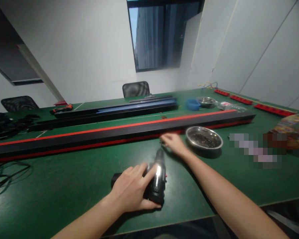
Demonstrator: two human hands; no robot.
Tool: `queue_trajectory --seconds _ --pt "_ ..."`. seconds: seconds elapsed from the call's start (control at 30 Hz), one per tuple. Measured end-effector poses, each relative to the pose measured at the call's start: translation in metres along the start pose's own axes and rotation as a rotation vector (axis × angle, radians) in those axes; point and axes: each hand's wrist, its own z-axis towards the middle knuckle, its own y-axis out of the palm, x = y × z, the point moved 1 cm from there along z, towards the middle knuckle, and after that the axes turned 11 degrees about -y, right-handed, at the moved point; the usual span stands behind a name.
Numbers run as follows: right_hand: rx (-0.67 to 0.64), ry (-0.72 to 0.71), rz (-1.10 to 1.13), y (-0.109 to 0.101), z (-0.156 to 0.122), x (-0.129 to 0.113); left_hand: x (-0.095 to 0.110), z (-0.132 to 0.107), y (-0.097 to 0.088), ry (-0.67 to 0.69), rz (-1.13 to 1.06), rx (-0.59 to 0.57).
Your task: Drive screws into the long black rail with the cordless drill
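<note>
A black cordless drill (158,181) lies low over the green table, its chuck pointing away from me. My left hand (133,186) is wrapped round its handle and body. At the tip of the drill, my right hand (173,142) has its fingers pinched together; whatever is between them is too small to make out. Just beyond the fingertips runs a long black bar with red edges (109,136), laid across the table. To the right of my right hand stands a metal bowl (204,146) with many small dark screws inside.
Behind the long bar are more black profiles (129,109), a blue container (193,104) and a second metal bowl (206,101). Red strips (240,99) line the right edge. Cables (7,172) lie at left, a plastic bag (292,131) at right. Chairs (136,89) stand beyond.
</note>
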Motion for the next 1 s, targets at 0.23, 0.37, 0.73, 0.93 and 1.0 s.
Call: queue_trajectory --seconds 0.23,0.37,0.73,0.93,1.0 --pt "0.244 0.037 -0.713 -0.038 -0.003 -0.033 0.012 0.0 0.001 -0.135 0.08 0.038" --pt "0.298 0.247 -0.823 -0.073 -0.006 -0.036 0.013 0.002 0.004 -0.168 0.085 0.063" --pt "0.097 0.704 -0.773 -0.114 -0.015 -0.01 0.015 0.002 0.006 -0.211 0.114 0.093" --pt "0.096 0.695 -0.779 -0.119 -0.015 0.001 0.013 0.005 0.008 -0.207 0.132 0.098" --pt "0.097 0.678 -0.783 -0.12 -0.016 0.006 0.013 0.006 0.008 -0.204 0.135 0.101"
